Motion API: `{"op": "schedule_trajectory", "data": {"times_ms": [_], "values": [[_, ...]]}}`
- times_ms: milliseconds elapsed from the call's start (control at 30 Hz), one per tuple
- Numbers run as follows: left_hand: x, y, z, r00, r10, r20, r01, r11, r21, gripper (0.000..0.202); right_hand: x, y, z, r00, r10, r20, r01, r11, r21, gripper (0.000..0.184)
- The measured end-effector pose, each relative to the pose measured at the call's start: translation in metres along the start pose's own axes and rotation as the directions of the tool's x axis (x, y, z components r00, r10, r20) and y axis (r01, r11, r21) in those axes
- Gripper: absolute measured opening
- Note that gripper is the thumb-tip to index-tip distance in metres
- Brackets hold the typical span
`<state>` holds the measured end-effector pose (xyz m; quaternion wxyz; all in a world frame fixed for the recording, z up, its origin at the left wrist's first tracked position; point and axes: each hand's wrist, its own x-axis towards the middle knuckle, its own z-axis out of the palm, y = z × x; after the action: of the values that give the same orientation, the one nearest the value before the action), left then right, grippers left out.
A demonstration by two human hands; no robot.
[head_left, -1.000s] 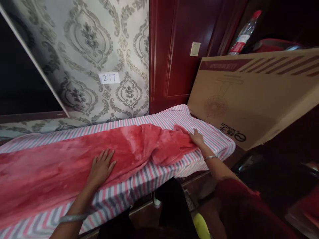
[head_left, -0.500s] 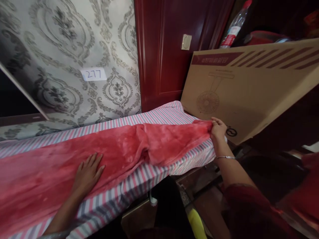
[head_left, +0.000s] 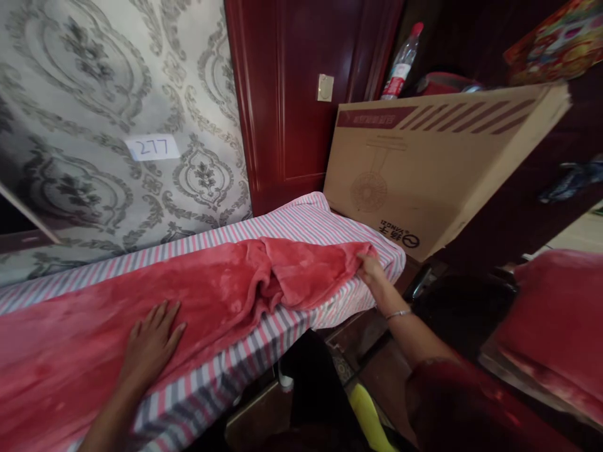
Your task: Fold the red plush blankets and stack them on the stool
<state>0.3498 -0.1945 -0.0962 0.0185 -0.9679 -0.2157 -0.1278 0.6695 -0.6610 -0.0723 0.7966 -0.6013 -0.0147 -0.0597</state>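
Observation:
A red fleece cloth lies lengthwise on a board covered in pink, white and grey stripes. My left hand rests flat on the cloth, fingers spread. My right hand grips the cloth's right end near the board's end. The cloth is bunched into folds between my hands.
A large cardboard box leans just beyond the board's right end. Behind it stand a plastic bottle and a dark red door. A paper label reading 277 is on the patterned wall. More red cloth lies at the right.
My right hand, which had pulled the cloth's end out toward the box, has come back left and the cloth is slack and folded again. The view has swung right. My left hand stays pressed down.

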Motion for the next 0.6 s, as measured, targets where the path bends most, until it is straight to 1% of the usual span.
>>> {"op": "schedule_trajectory", "data": {"times_ms": [100,133,233,267,300,333,400,433,467,533,600], "values": [[0.002,-0.001,0.001,1.000,0.005,-0.009,-0.006,1.000,-0.023,0.066,-0.048,0.022,0.003,0.988,0.151,0.018,-0.151,0.989,0.004,0.027],[0.002,0.000,0.001,1.000,0.015,-0.009,-0.015,1.000,-0.027,0.067,-0.064,0.026,0.006,0.980,0.196,0.040,-0.196,0.981,0.002,0.028],[0.001,0.002,0.000,1.000,0.027,-0.005,-0.027,0.999,-0.023,0.069,-0.102,0.033,0.017,0.930,0.330,0.162,-0.328,0.944,-0.038,0.034],[0.001,0.002,-0.001,1.000,0.026,-0.004,-0.027,1.000,-0.016,0.070,-0.110,0.034,0.022,0.918,0.348,0.191,-0.343,0.937,-0.061,0.036],[0.000,0.003,-0.001,1.000,0.026,-0.003,-0.026,1.000,-0.007,0.070,-0.116,0.033,0.027,0.915,0.347,0.205,-0.337,0.938,-0.080,0.037],[-0.001,0.003,-0.002,1.000,0.028,-0.001,-0.028,1.000,0.003,0.070,-0.119,0.030,0.032,0.924,0.324,0.204,-0.312,0.946,-0.092,0.037],[-0.002,0.004,-0.003,1.000,0.027,0.006,-0.027,0.999,0.020,0.070,-0.111,0.017,0.042,0.953,0.248,0.176,-0.234,0.968,-0.096,0.037],[-0.002,0.004,-0.003,1.000,0.025,0.010,-0.026,0.999,0.028,0.070,-0.100,0.004,0.046,0.965,0.204,0.162,-0.192,0.977,-0.087,0.037],[-0.002,0.004,-0.003,1.000,0.025,0.014,-0.025,0.999,0.033,0.070,-0.084,-0.012,0.050,0.976,0.159,0.151,-0.150,0.986,-0.073,0.036],[-0.002,0.004,-0.002,1.000,0.023,0.016,-0.024,0.999,0.039,0.069,-0.044,-0.053,0.056,0.995,0.016,0.101,-0.014,1.000,-0.022,0.033],[-0.002,0.003,-0.002,1.000,0.022,0.009,-0.023,0.999,0.037,0.068,-0.001,-0.095,0.060,0.992,-0.118,0.049,0.116,0.993,0.035,0.028]]}}
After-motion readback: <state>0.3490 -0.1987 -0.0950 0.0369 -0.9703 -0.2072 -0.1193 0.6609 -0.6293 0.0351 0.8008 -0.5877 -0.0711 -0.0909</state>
